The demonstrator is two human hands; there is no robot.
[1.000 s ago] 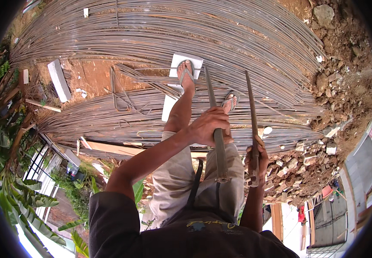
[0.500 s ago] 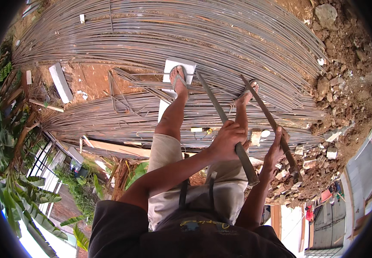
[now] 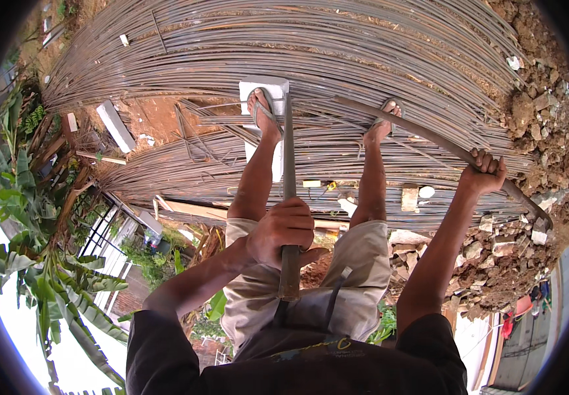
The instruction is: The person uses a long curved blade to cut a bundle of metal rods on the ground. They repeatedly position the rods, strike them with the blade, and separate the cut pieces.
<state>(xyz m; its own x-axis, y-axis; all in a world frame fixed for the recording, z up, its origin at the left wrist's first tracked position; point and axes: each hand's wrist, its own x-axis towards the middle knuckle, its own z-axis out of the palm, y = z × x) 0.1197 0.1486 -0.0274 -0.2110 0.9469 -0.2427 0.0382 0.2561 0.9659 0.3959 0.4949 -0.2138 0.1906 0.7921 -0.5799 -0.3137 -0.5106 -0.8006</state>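
My left hand [image 3: 283,232] is closed round a long, straight grey metal bar [image 3: 289,155], near its lower end, in front of my shorts. The bar's far end reaches the pale block under my left foot. Out to the right, my right hand [image 3: 484,172] grips a second dark metal bar [image 3: 423,133]. This one slants from between my feet to the stones on the right, and its near end looks bent. Beneath both bars lies a wide spread of long steel rebar rods [image 3: 212,62].
My left sandalled foot stands on a pale block [image 3: 269,83]; the right is on the rods. Broken stones and soil [image 3: 495,263] rise on the right. Another pale block [image 3: 116,127] lies at left, near leafy plants [image 3: 27,253]. A small yellow thing [image 3: 311,184] rests between my legs.
My hands have moved apart. The left one has shifted left and lower with its bar, now almost upright in view. My right hand has swung right and up, its fingers now wrapped round its bar.
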